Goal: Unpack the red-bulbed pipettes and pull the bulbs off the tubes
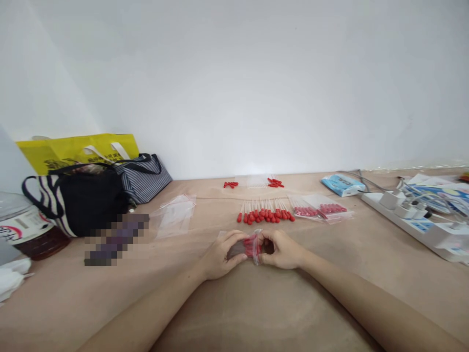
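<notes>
Between my two hands is a clear zip bag [252, 247] with a red edge and red-tipped pieces showing through it. My left hand [226, 254] curls around its left part, fingers and thumb closed on the plastic. At the bag's right end, my right hand [280, 249] pinches the rim between thumb and fingers. Just beyond lies a row of white sticks with red tips [266, 215]. To their right are filled clear bags [322, 209] holding more red-tipped sticks. Flat clear bags [176, 215] lie to the left.
Small red piles [230, 185] lie near the wall. A blue packet [342, 185] and a white power strip [414, 225] with plugs and cables are on the right. A black bag [95, 195], a striped bag [144, 178], a yellow bag [80, 149] and a bottle [29, 227] stand left.
</notes>
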